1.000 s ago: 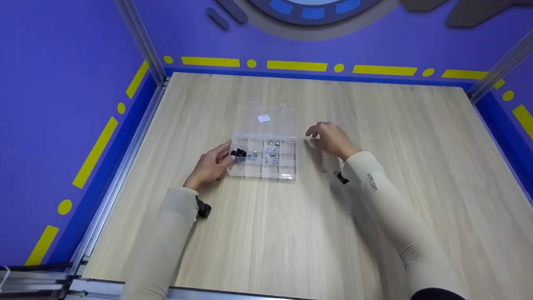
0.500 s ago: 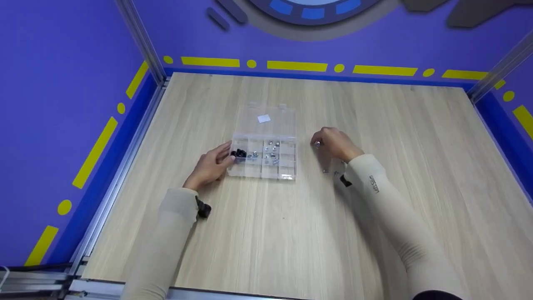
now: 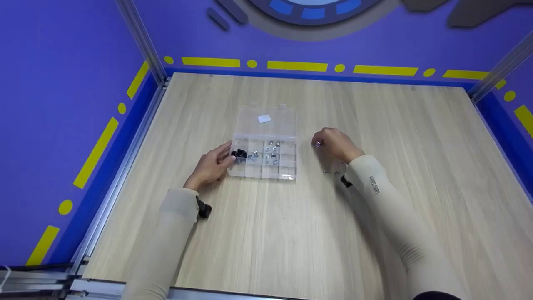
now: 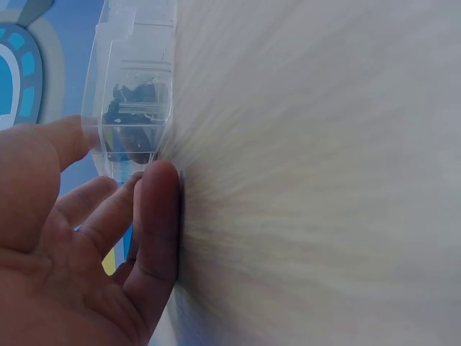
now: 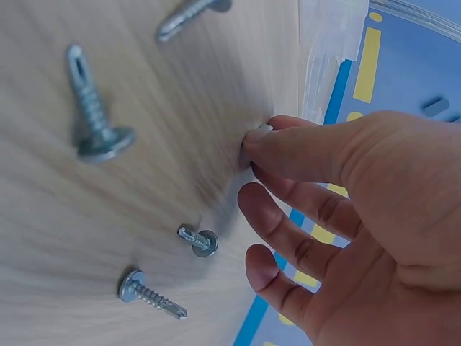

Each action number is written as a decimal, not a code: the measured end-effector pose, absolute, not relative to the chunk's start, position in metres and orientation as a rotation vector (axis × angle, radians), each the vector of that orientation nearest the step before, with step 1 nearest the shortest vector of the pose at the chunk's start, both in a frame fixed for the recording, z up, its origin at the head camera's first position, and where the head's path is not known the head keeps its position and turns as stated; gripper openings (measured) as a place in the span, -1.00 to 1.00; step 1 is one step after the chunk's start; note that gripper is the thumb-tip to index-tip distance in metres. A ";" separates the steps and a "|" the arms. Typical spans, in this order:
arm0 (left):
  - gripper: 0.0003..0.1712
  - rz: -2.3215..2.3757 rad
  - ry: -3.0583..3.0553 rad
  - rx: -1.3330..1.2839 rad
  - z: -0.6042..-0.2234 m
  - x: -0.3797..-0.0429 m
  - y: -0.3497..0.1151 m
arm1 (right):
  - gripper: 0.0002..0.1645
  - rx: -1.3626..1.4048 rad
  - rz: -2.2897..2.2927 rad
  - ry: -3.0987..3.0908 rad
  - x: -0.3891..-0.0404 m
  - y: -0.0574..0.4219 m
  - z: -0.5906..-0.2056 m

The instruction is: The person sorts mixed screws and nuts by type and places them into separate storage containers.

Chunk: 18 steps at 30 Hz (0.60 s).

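Observation:
A clear compartment box [image 3: 287, 170] lies on the wooden table with its lid folded back. My left hand [image 3: 209, 165] grips its left side, the thumb at the upper edge and the fingers low beside the wall, one along the table. Black pieces [image 3: 239, 153] fill a left compartment, and silver screws [image 3: 272, 155] lie in the middle ones. To the right of the box, my right hand [image 3: 336, 143] pinches a small shiny screw [image 3: 318, 144] between thumb and index finger, close over the table; the fingertips mostly hide it. Its other fingers are loosely bent.
Several self-drilling screws lie loose under the right hand and wrist, among them one screw [image 5: 92, 108] with a drill tip and another screw [image 5: 151, 294]. A white label [image 3: 264, 118] sits on the transparent lid [image 3: 283, 121]. Blue panels and metal rails border the table.
My right hand has moved slightly right and down from beside the box, its thumb and index finger closing on a screw. It is nearly still since half a second ago. The left hand stays put.

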<state>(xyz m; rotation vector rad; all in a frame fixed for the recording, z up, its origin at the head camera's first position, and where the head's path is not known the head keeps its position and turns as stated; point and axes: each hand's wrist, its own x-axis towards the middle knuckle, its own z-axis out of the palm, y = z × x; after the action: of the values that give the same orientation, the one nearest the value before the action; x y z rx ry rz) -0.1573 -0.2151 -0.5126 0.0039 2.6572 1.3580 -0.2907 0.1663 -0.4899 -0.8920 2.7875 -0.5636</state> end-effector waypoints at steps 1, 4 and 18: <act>-0.30 1.358 2.656 0.005 -0.512 -0.157 -0.215 | -0.62 -0.888 -0.565 2.789 -0.291 0.167 -0.490; -0.30 1.370 2.647 0.005 -0.512 -0.157 -0.215 | -0.64 -0.870 -0.571 2.791 -0.290 0.167 -0.491; -0.29 1.382 2.637 -0.015 -0.513 -0.158 -0.214 | -0.71 -0.782 -0.574 2.785 -0.288 0.166 -0.489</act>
<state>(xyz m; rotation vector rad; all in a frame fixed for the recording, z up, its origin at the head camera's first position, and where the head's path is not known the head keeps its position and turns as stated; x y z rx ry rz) -0.1579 -0.2140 -0.5126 -0.0154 2.6368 1.3823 -0.2881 0.1659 -0.4887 -0.7822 2.7848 -0.5735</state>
